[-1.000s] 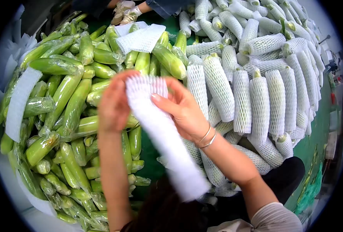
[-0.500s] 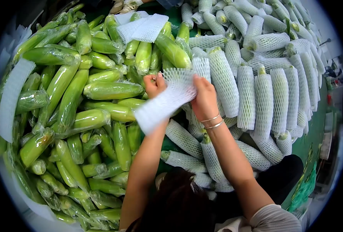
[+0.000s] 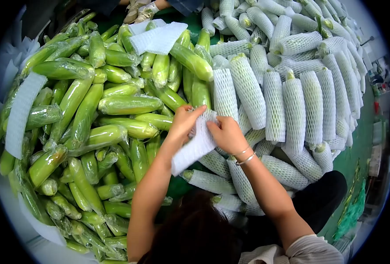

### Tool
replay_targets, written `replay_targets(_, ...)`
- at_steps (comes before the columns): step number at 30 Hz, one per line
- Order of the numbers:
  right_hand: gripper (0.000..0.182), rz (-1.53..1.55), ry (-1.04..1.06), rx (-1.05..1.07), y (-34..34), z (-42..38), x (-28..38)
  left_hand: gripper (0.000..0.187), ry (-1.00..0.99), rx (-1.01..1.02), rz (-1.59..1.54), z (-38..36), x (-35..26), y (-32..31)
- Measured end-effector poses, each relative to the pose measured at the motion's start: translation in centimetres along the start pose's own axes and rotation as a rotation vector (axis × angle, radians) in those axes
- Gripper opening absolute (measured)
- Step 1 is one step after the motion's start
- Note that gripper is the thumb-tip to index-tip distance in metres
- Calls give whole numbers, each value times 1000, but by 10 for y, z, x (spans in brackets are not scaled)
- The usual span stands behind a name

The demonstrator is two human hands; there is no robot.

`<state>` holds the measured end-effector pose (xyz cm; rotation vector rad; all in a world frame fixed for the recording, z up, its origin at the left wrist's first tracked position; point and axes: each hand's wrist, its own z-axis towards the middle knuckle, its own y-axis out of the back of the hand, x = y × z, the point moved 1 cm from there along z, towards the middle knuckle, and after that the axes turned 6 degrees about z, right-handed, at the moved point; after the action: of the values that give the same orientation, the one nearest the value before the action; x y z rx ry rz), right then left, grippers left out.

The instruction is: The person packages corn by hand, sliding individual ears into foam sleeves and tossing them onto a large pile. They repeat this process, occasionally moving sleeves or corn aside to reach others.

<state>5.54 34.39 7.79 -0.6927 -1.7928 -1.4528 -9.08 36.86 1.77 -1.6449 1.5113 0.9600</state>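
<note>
Both my hands grip one white foam net sleeve over the middle of the piles. My left hand pinches its upper left edge. Opposite it, the fingers of my right hand hold the upper right edge. The sleeve's lower end hangs down to the left, and no vegetable shows inside it. Beyond my hands lies a green, film-wrapped vegetable that looks like an ear of corn in its husk. Right of my right hand are vegetables in net sleeves, such as a sleeved ear.
Many film-wrapped green ears are heaped on the left. Flat spare sleeves rest on top, with another sleeve at far left. Sleeved ears fill the right side. Another person's shoes show at the top. Green netting lies lower right.
Both hands have come down and nearer to me with the sleeve. My left hand has moved right, closer to the other hand, and the sleeve hangs more steeply.
</note>
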Motion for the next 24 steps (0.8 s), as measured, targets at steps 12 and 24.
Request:
replay_targets(12, 24, 146, 66, -15, 15, -80, 60, 45, 445, 262, -572, -128, -3, 5)
replay_targets(24, 19, 628, -96, 270, -48, -75, 38, 46, 296, -80, -388, -189, 44, 37)
